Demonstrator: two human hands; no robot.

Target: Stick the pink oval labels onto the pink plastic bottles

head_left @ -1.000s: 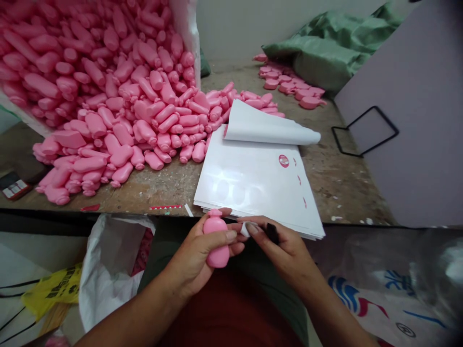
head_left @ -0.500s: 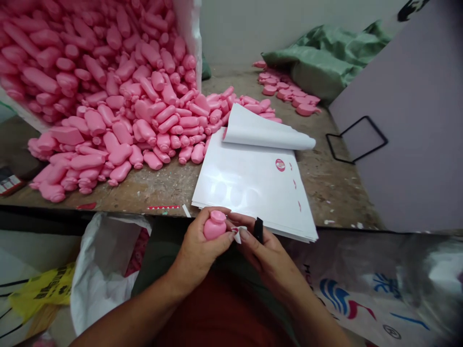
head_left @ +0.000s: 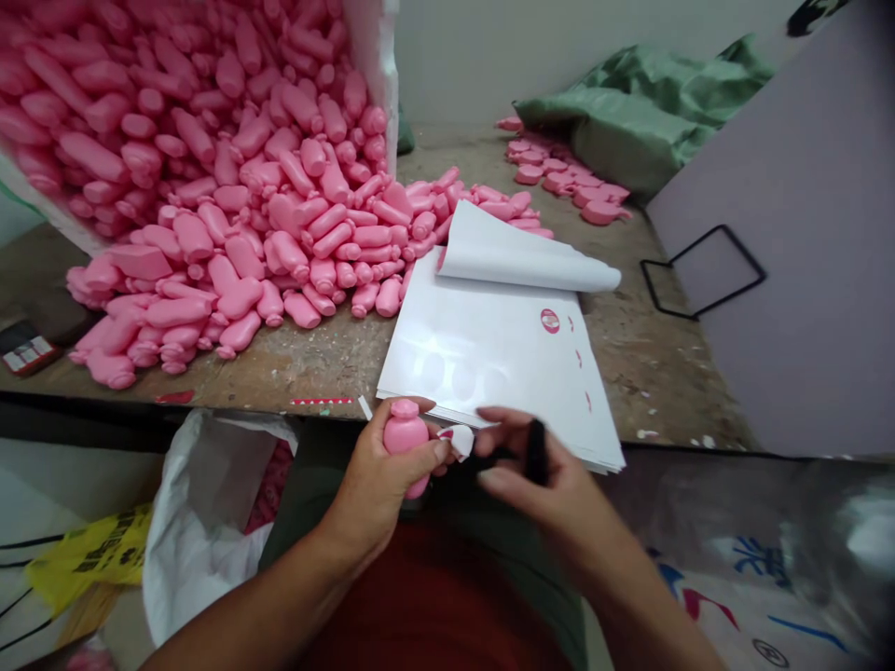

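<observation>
While my left grip wraps a pink bottle-shaped piece, with its neck upward, I pinch a curled white scrap with red on it at the tips of the same thumb and fingers. Just beside the scrap, my right grip is spread and blurred, thumb apart from the fingers, with a black object lying against them; I cannot tell how it is held. Both grips are near the front edge of the table, where printed white sheets lie stacked near a heap of pink pieces.
</observation>
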